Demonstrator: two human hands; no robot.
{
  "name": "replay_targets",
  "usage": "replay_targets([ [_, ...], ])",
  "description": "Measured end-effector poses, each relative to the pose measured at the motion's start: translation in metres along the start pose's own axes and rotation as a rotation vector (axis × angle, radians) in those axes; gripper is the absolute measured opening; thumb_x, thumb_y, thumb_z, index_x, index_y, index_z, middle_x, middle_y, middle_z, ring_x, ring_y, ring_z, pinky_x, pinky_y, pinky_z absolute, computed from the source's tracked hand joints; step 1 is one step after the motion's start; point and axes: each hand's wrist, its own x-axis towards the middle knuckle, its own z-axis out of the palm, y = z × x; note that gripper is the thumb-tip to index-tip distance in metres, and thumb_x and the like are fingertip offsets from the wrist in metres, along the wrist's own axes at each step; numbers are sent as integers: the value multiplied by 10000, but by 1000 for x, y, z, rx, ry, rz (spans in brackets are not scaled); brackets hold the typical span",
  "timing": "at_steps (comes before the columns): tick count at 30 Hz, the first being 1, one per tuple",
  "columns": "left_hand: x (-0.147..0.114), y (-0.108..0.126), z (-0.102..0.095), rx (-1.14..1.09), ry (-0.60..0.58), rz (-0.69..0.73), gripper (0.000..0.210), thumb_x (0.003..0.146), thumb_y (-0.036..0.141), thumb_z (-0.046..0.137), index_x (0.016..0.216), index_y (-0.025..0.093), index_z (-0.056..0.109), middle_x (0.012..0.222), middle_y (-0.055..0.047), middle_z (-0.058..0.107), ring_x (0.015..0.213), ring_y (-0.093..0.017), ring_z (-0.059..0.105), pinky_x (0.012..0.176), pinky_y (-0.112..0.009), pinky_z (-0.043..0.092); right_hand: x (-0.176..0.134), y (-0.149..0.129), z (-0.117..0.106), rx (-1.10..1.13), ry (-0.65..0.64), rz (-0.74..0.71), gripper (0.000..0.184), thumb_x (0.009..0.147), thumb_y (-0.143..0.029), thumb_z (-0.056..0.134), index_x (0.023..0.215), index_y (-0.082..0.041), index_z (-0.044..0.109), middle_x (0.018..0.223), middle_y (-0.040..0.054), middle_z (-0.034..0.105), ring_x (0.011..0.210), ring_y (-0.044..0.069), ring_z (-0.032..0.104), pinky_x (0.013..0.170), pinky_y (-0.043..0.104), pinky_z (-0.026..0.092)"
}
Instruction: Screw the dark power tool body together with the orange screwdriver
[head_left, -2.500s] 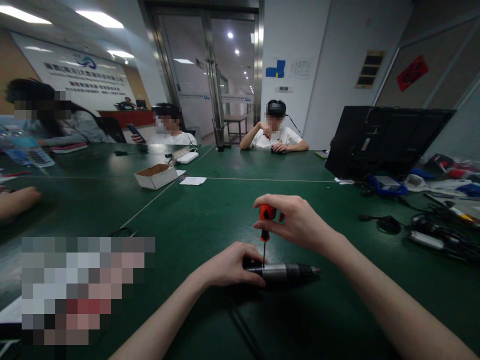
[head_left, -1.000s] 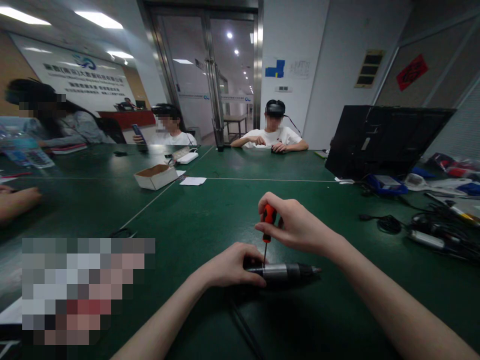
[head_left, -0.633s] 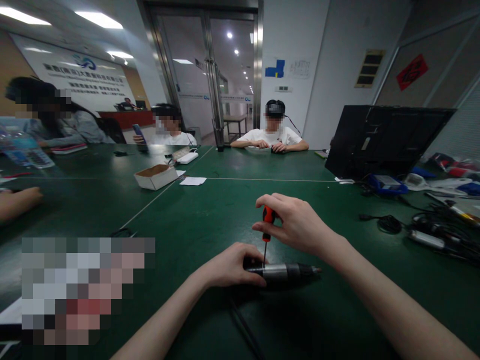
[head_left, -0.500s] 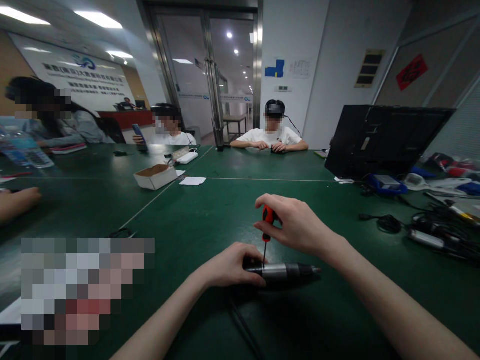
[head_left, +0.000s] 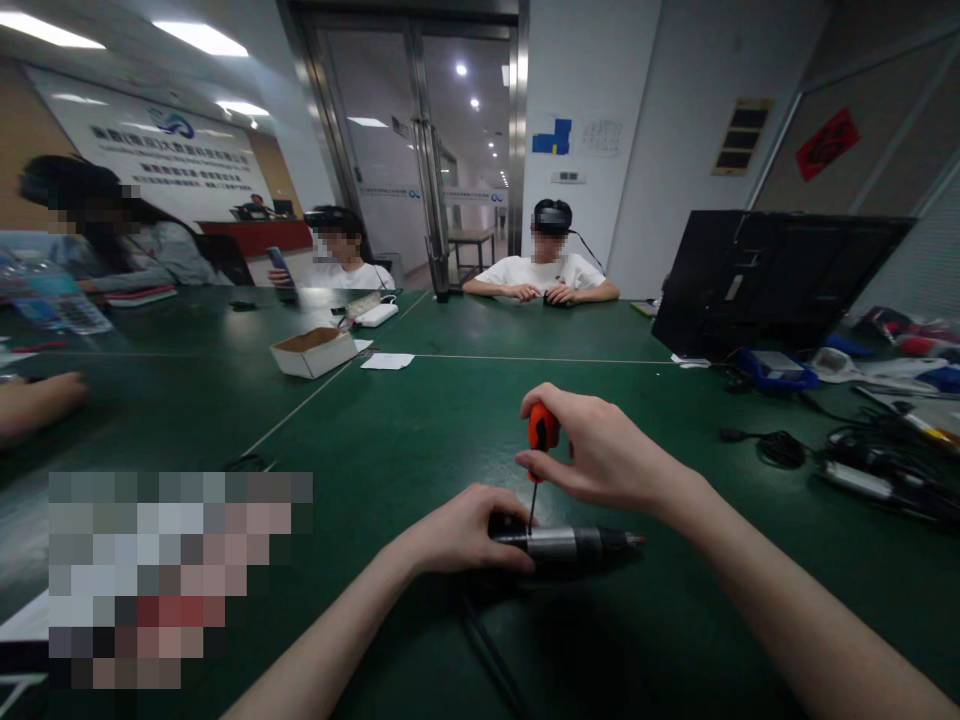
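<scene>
On the green table lies a black and silver cylindrical corded tool [head_left: 553, 543], its tapered tip pointing right. My left hand [head_left: 472, 535] is closed round its black left end, thumb in front and fingers behind. Above it, my right hand [head_left: 589, 445] grips a screwdriver [head_left: 541, 428] by its red and black handle. The thin shaft points down, nearly upright, and its tip meets the tool's body beside my left fingertips. A dark cord [head_left: 487, 650] runs from below my left hand toward the front edge of the view.
A white open box [head_left: 313, 358] and paper [head_left: 387, 361] lie ahead on the left. To the right stand a black monitor [head_left: 772, 285], coiled black cables [head_left: 780, 448] and another silver and black tool [head_left: 859, 483]. Several people sit around the table; a person's arm [head_left: 41, 405] rests at left.
My right hand has turned slightly on the screwdriver, with its fingers shifted around the handle. My left hand and the corded tool keep their places; the view has moved slightly.
</scene>
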Motion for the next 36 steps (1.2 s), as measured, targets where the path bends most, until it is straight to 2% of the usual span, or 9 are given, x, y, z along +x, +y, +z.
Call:
replay_targets([
  [3, -1, 0, 0, -6, -1, 2, 286, 695, 317, 766, 948, 204, 700, 850, 31, 616, 763, -153, 543, 640, -212, 359, 1, 1, 1, -145, 81, -13, 347, 825, -430, 615, 1079, -202, 551, 944, 24, 580, 745, 145, 533, 652, 282, 411],
  [6, -1, 0, 0, -11, -9, 4, 290, 699, 320, 762, 958, 207, 698, 855, 28, 615, 767, -154, 547, 640, -213, 362, 0, 3, 0, -123, 66, -52, 385, 855, -353, 591, 1219, -249, 523, 962, 10, 581, 762, 135, 540, 670, 273, 417],
  [8, -1, -1, 0, -8, -12, 6, 297, 700, 324, 761, 963, 203, 697, 852, 24, 614, 769, -158, 548, 643, -216, 363, -1, 3, -2, -72, 46, -74, 423, 852, -254, 571, 1265, -234, 483, 1005, 15, 591, 809, 135, 549, 694, 268, 421],
  [12, -1, 1, -1, 1, -18, 18, 287, 707, 330, 753, 958, 203, 696, 839, 23, 612, 763, -158, 543, 643, -218, 356, -2, 1, -3, -13, 35, -63, 381, 795, -189, 579, 1161, -183, 474, 942, 8, 614, 765, 126, 551, 645, 245, 402],
  [17, -1, 4, -2, 7, -34, -8, 309, 707, 350, 745, 975, 206, 692, 878, 16, 625, 775, -164, 544, 654, -223, 363, 1, -3, 3, -70, 17, 5, 275, 843, -406, 577, 967, -202, 442, 749, -16, 587, 627, 130, 522, 546, 239, 329],
  [24, 0, 1, -1, -3, -24, -9, 318, 701, 353, 754, 976, 206, 691, 869, 18, 620, 775, -165, 541, 658, -228, 365, -1, -4, 1, -298, 3, 37, 258, 893, -453, 493, 971, -216, 429, 673, -10, 568, 536, 139, 493, 484, 238, 224],
  [31, 0, 3, -2, -34, -38, -18, 319, 713, 338, 746, 997, 202, 691, 897, 14, 633, 811, -178, 559, 688, -236, 376, -3, -2, -4, -82, -59, -30, 250, 819, -256, 556, 1017, -222, 407, 755, -25, 582, 613, 115, 497, 549, 224, 301],
  [34, -1, 3, -2, -32, -29, -16, 320, 712, 342, 748, 993, 200, 688, 896, 15, 634, 812, -176, 559, 686, -235, 374, -5, -1, -8, -21, -78, -44, 296, 789, -221, 563, 1040, -210, 405, 757, -24, 574, 623, 111, 488, 567, 226, 322],
  [36, -1, 3, -2, -21, -30, -18, 319, 712, 343, 747, 992, 202, 687, 889, 17, 631, 801, -172, 556, 673, -233, 371, -5, 0, -10, -10, -88, -47, 261, 793, -239, 578, 1007, -213, 431, 766, -19, 582, 635, 110, 495, 575, 228, 323],
])
